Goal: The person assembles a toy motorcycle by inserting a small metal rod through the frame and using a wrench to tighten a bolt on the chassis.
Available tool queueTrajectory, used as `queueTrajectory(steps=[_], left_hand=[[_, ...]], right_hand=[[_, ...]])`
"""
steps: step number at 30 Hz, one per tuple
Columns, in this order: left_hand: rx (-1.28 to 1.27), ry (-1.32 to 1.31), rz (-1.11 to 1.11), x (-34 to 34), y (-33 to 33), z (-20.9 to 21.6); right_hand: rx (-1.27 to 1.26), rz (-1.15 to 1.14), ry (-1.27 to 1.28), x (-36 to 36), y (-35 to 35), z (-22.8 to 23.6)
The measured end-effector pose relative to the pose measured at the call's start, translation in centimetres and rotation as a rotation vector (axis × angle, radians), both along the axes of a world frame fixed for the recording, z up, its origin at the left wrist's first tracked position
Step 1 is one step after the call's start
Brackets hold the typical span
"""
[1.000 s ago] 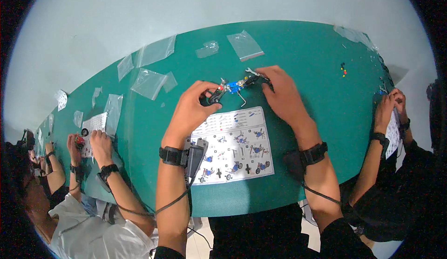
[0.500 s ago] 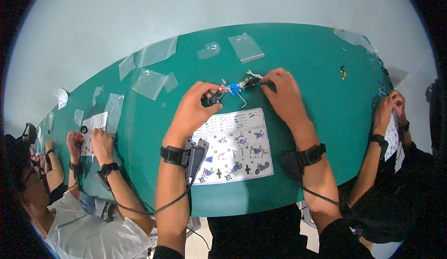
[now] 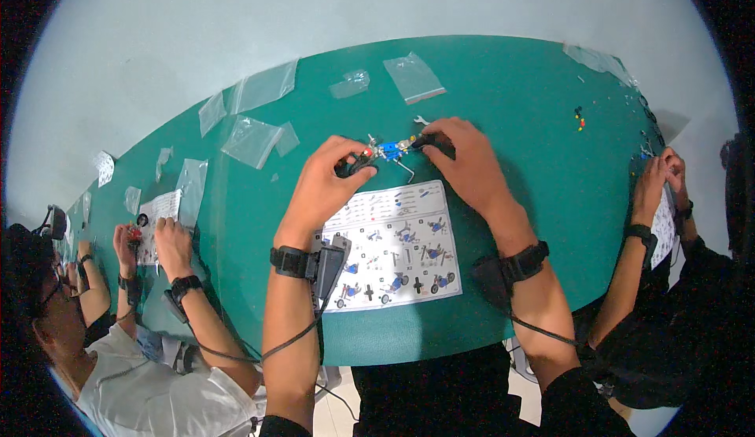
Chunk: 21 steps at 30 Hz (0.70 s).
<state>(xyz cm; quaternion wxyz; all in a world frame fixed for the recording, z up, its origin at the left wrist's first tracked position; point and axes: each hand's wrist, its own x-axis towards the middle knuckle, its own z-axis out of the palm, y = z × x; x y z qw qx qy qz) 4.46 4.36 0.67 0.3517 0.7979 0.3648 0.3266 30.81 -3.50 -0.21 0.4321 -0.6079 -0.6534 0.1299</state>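
Note:
A small toy motorcycle with a blue middle and black wheels is held level between my two hands over the green table. My left hand grips its left end, thumb and fingers pinching round a black wheel beside a red piece. My right hand closes round the black wheel at the other end, its fingers partly covering it. A small silver wrench shows just behind my right fingertips. Below the blue part is a bent metal hex key. Nearest me lies a printed picture instruction sheet.
Several clear plastic bags lie on the green table at the back and left. Small yellow, red and black parts sit to the right. Other people work at both sides, one holding a red part. Cables run along my forearms.
My right hand has shifted left and its fingers have come onto the wheel, covering more of the right end. The toy motorcycle has moved slightly left; my left hand keeps its hold.

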Motion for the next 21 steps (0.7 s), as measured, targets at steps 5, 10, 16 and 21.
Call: queueTrajectory(steps=[5, 10, 16, 21], left_hand=[[0.038, 0.000, 0.038, 0.5, -0.1, -0.2], [0.155, 0.002, 0.047, 0.8, 0.0, -0.3], [0.219, 0.009, 0.024, 1.6, -0.1, -0.9], [0.166, 0.004, 0.024, 1.6, -0.3, -0.6]], right_hand=[[-0.039, 0.001, 0.031, 0.4, 0.0, 0.3], [-0.014, -0.054, -0.092, 1.3, -0.5, 0.8], [0.012, -0.090, -0.198, 2.8, -1.5, 1.0], [-0.019, -0.092, -0.161, 2.8, -1.6, 1.1]])
